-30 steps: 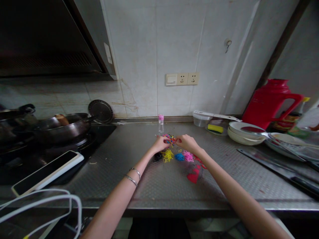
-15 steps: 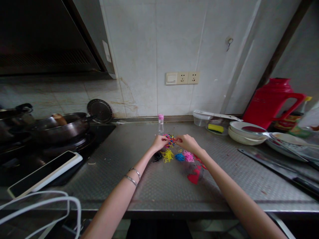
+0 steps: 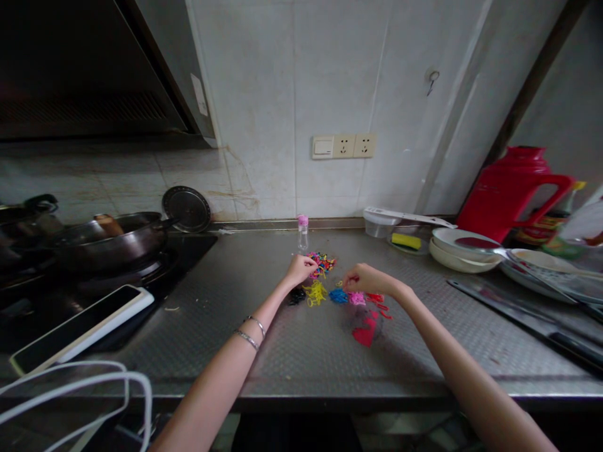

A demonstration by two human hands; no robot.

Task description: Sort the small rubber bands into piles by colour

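A mixed pile of small coloured bands (image 3: pixel 323 262) lies on the steel counter (image 3: pixel 301 351). In front of it sit sorted heaps: black (image 3: pixel 297 295), yellow (image 3: pixel 316 292), blue (image 3: pixel 338 295), pink (image 3: pixel 357 298) and red (image 3: pixel 376 299). My left hand (image 3: pixel 300 270) rests with curled fingers at the mixed pile's left edge. My right hand (image 3: pixel 367 279) hovers over the pink heap, fingertips pinched together on something too small to name. A red lid (image 3: pixel 365 333) lies nearer me. A small clear bottle with a pink cap (image 3: pixel 303 233) stands behind the pile.
A stove with a dark pan (image 3: pixel 117 238) fills the left. A white-edged phone (image 3: pixel 78 326) and white cables (image 3: pixel 80 383) lie at the front left. Bowls (image 3: pixel 459 248), a red thermos (image 3: pixel 511 191), a sponge (image 3: pixel 406 241) and a long knife (image 3: pixel 522 317) crowd the right.
My right hand has left the mixed pile and moved toward me and slightly right, over the pink heap. My left hand stays at the pile.
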